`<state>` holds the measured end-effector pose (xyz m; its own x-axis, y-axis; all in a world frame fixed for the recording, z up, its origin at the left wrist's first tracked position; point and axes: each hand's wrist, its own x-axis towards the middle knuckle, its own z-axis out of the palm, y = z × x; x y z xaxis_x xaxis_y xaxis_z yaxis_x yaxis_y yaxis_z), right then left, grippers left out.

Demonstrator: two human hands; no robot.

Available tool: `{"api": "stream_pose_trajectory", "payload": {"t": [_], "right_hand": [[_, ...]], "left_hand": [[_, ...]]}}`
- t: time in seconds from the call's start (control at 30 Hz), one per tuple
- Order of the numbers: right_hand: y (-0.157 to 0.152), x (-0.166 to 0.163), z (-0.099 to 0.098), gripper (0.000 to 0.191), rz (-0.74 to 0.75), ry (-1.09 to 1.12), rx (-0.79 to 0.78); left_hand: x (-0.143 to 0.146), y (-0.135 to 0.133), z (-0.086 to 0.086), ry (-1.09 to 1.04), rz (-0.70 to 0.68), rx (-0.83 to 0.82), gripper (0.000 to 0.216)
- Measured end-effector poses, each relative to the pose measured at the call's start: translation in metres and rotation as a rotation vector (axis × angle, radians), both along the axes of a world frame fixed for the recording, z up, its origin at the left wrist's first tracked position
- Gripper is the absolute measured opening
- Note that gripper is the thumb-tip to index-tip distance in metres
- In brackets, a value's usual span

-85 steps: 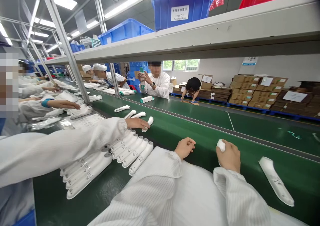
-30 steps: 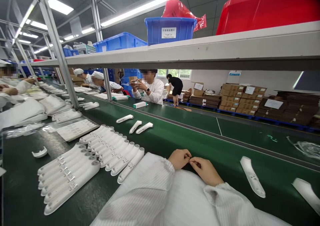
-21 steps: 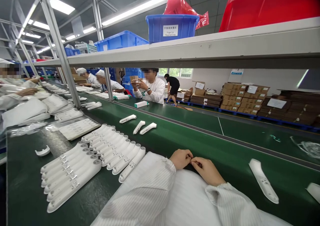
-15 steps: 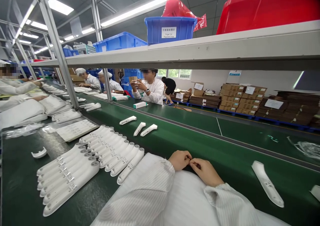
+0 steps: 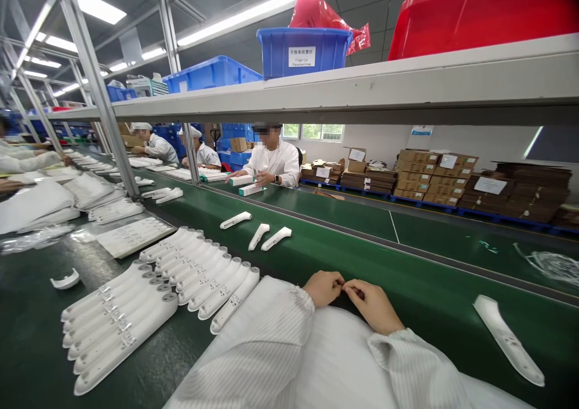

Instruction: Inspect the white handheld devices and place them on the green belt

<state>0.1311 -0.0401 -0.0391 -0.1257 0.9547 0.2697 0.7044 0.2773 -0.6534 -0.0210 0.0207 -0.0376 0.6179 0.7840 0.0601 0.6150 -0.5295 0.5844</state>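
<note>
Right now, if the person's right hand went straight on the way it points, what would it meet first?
Most likely the left hand: the right hand points toward it, and the two are so close that I cannot tell whether they touch.

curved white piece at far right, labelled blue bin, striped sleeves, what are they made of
The curved white piece looks like hard moulded plastic, smooth and satin: even colour, rounded edges. The labelled blue bin is probably plastic too, slightly glossy, with a moulded rim. The sleeves seem matte woven cloth, given fine stripes and soft wrinkles; the fibre can't be told.
</note>
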Motion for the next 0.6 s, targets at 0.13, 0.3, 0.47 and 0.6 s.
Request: {"api": "stream_pose_trajectory", "payload": {"t": [0.13, 0.3, 0.47, 0.6], "right_hand": [[0.000, 0.001, 0.000, 0.030, -0.026, 0.012, 0.006], [-0.003, -0.001, 0.003, 0.030, -0.030, 0.024, 0.014], [-0.005, -0.003, 0.007, 0.029, -0.039, 0.048, -0.009], [-0.006, -0.003, 0.007, 0.032, -0.026, 0.059, -0.029]], "left_hand": [[0.000, 0.005, -0.003, -0.068, -0.030, -0.078, 0.029], [-0.020, 0.029, 0.004, -0.260, 0.321, 0.186, 0.043], [-0.065, 0.047, 0.020, -0.219, 0.784, 0.306, 0.046], [-0.079, 0.049, 0.020, -0.242, 0.866, -0.005, 0.036]]}}
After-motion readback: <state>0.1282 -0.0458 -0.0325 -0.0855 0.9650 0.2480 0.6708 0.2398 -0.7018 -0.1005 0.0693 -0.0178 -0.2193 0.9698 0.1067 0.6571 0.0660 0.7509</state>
